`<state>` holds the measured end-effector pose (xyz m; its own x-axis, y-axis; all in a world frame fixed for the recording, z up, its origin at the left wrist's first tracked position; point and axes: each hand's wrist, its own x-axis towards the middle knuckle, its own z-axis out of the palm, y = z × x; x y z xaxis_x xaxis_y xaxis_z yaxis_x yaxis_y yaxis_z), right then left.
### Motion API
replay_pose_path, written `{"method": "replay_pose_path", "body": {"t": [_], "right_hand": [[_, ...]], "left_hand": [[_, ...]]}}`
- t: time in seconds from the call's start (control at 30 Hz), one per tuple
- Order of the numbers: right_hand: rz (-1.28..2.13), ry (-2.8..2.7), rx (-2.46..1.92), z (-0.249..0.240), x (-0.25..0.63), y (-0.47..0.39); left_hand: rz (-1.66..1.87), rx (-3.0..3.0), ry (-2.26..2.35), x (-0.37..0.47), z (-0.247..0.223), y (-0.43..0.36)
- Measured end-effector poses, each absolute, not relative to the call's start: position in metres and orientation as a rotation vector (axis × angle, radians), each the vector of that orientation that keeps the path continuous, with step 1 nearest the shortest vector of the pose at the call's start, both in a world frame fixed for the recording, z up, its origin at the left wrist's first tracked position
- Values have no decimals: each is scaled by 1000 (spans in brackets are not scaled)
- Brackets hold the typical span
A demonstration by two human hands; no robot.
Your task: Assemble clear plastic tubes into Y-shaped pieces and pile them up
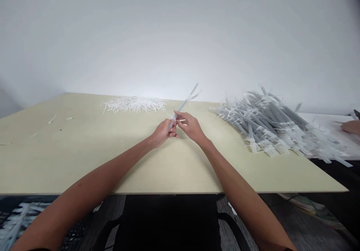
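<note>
A thin grey strip bundle (pixel 182 104) rises at a slant from my hands near the middle of the table, its far end split into two prongs. My left hand (pixel 163 132) is closed round its lower end. Beside it, my right hand (pixel 189 125) has its thumb and forefinger pinched at the bundle just above my left fingers, its other fingers partly spread. Small white ties (pixel 135 104) lie in a flat heap behind my hands to the left. On the right, many similar grey bundles (pixel 267 119) with pale ends are piled up.
The pale yellow table (pixel 84 161) meets a white wall (pixel 180 37) at the back. A few loose white pieces (pixel 52 119) lie at the left. Another person's hand (pixel 351 127) shows at the far right. Below the front edge at left, a dark crate holds more grey strips (pixel 19 221).
</note>
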<state>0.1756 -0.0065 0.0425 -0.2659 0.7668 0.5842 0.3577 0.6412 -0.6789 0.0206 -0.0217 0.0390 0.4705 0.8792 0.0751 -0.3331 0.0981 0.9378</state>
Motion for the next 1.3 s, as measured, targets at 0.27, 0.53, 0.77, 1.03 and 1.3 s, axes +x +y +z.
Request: {"method": "replay_pose_path", "body": {"t": [0.27, 0.53, 0.77, 1.03, 1.3], "right_hand": [[597, -1897, -946, 42, 174, -7], [476, -1949, -928, 43, 174, -12], [492, -1930, -922, 45, 172, -14], [514, -1920, -920, 46, 172, -16], [509, -1919, -925, 45, 171, -15]], "left_hand": [[867, 922, 468, 17, 38, -17], [836, 921, 503, 17, 39, -18], [836, 962, 515, 16, 38, -19], [846, 940, 541, 17, 37, -18], [845, 958, 540, 17, 38, -19]]}}
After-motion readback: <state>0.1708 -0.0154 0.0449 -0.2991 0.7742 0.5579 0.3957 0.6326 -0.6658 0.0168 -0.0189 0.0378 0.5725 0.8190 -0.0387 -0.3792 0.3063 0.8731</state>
